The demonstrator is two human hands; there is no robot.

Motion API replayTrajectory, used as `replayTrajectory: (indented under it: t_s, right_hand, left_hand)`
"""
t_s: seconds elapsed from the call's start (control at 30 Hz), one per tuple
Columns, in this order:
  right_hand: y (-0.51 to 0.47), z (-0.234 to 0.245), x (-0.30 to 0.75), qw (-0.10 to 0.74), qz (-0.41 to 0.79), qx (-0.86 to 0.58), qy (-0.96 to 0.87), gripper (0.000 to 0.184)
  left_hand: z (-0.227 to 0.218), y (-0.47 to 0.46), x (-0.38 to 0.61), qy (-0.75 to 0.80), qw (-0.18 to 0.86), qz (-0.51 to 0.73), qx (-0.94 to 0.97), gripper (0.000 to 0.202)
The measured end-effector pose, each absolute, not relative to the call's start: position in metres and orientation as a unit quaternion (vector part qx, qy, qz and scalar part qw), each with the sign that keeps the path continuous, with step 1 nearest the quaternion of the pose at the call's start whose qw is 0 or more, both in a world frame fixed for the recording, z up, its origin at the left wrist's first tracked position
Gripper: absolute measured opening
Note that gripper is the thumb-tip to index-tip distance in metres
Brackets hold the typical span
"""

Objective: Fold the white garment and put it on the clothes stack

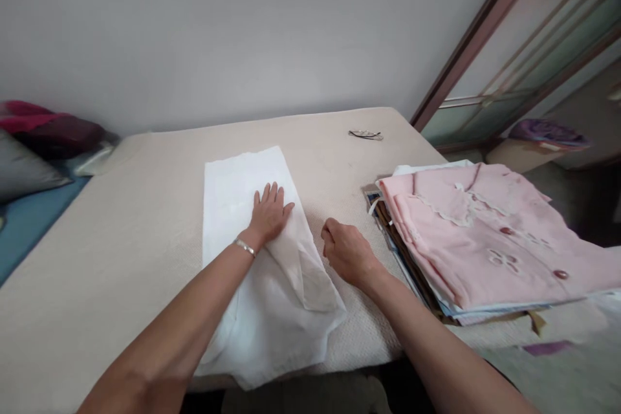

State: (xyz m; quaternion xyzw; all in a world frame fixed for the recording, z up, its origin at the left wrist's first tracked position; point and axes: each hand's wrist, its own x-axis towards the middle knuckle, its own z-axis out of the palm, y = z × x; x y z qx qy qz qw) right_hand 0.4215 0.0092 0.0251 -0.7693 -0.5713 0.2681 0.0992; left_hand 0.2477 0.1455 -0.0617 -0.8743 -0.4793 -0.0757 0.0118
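Left hand flat and released on white cloth, long axis running away along the bed. Right hand loosely clenched just beside its right edge, possibly pinching fabric.

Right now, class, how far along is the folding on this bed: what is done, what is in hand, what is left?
Done: a stack of folded clothes, a pink shirt on top, lies at the right. In hand: the left hand presses flat on a white garment partly folded lengthwise; the right hand is curled beside its edge. Left: the garment's lower end hangs unfolded over the bed edge.
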Motion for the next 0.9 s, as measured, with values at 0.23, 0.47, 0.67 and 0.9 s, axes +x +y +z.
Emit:
replayTrajectory:
  t_s: [0.23, 0.47, 0.67, 0.9]
  right_hand:
    - [0.003, 0.023, 0.424, 0.062, 0.232, -0.734, -0.636, 0.026]
    - [0.002, 0.023, 0.421, 0.040, 0.196, -0.737, -0.646, 0.032]
    - [0.005, 0.023, 0.420, 0.009, 0.185, -0.745, -0.641, 0.032]
    - [0.005, 0.021, 0.419, -0.002, 0.185, -0.737, -0.650, 0.033]
  left_hand:
    - [-0.045, 0.034, 0.218, -0.363, 0.000, -0.109, -0.925, 0.055]
    - [-0.030, -0.050, 0.218, -0.197, -0.020, -0.107, -0.974, 0.025]
    - [-0.040, -0.054, 0.228, -0.207, 0.018, -0.119, -0.971, 0.013]
    - [-0.028, -0.052, 0.215, -0.225, -0.006, -0.092, -0.970, 0.013]
